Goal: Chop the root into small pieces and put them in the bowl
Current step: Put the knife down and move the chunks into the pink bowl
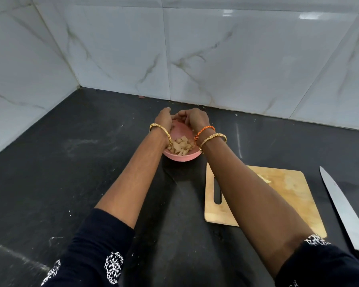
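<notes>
While both forearms reach forward across the black countertop [50, 162], the chopped root pieces [181, 146] lie as a loose heap of pale beige, irregular chunks in the near part of the pink bowl [181, 157], which stands on the countertop near the tiled wall [216, 59]. Both hands are held above the far rim of the bowl. The left hand [164, 119] is cupped, fingers curled toward the right hand, and the right hand [195, 119] is curled likewise with its fingertips bent downward over the bowl; whether either hand encloses any pieces cannot be told, as the palms face away from the camera. The two wrists cover the left and right sides of the bowl rim. A gold bangle [161, 131] sits on the left wrist; an orange braided band [204, 130] and a second gold bangle [214, 138] sit on the right wrist. To the right of the bowl lies a wooden cutting board [288, 193] with a slot handle, partly hidden by the right forearm; a few pale scraps [264, 178] rest on it. A large knife [340, 204] lies on the countertop just beside the board's right edge, blade pointing away. Dark sleeves with white print [114, 266] cover the upper forearms. No readable writing appears.
</notes>
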`<state>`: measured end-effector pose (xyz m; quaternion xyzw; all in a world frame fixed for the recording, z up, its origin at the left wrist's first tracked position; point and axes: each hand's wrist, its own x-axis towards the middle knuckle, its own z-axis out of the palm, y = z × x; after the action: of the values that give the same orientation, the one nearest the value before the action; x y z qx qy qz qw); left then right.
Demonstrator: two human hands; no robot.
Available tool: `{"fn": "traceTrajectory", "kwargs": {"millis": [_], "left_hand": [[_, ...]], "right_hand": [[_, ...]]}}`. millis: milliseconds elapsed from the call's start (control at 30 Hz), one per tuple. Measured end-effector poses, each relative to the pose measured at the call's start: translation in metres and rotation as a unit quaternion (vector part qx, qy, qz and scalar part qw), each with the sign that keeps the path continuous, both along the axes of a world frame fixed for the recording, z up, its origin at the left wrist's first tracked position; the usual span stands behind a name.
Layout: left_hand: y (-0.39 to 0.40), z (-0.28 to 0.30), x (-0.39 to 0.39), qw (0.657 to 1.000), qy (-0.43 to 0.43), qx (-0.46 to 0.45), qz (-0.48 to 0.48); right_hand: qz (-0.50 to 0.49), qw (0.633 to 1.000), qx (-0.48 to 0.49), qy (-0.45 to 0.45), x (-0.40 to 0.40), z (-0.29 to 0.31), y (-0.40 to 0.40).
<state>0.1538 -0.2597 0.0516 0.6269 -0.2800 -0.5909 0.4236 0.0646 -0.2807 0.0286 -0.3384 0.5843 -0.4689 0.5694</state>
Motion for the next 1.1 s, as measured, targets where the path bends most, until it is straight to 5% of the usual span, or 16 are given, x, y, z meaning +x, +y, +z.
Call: {"fn": "traceTrajectory", "kwargs": {"millis": [133, 233, 367, 500, 667, 733, 833, 967, 1100], "left_hand": [[0.001, -0.004, 0.006, 1.000, -0.023, 0.006, -0.005], [0.001, -0.011, 0.008, 0.996, -0.079, -0.041, -0.021], [0.002, -0.021, 0.013, 0.992, -0.120, -0.020, -0.029], [0.012, -0.014, 0.013, 0.999, -0.012, -0.017, -0.036], [0.026, -0.003, 0.010, 0.995, 0.088, -0.022, -0.029], [0.040, -0.003, 0.000, 0.997, 0.032, -0.068, -0.033], [0.077, -0.005, -0.037, 0.983, -0.041, -0.160, -0.081], [0.119, -0.037, -0.100, 0.945, -0.094, -0.242, -0.200], [0.141, -0.075, -0.134, 0.927, -0.104, -0.212, -0.291]], "right_hand": [[-0.005, 0.986, -0.039, 0.160, 0.000, -0.005, 0.000], [0.051, 0.980, -0.061, 0.182, -0.006, -0.002, 0.010], [0.060, 0.998, 0.006, 0.002, -0.011, -0.002, 0.027], [0.033, 0.970, 0.052, -0.235, -0.029, 0.007, 0.040], [0.024, 0.952, 0.043, -0.301, -0.046, 0.026, 0.066], [0.004, 0.971, -0.005, -0.241, -0.062, 0.036, 0.088], [-0.019, 0.996, -0.090, -0.001, -0.106, 0.039, 0.148], [-0.030, 0.920, -0.048, 0.389, -0.153, -0.010, 0.223], [0.023, 0.887, 0.001, 0.461, -0.151, -0.055, 0.266]]}}
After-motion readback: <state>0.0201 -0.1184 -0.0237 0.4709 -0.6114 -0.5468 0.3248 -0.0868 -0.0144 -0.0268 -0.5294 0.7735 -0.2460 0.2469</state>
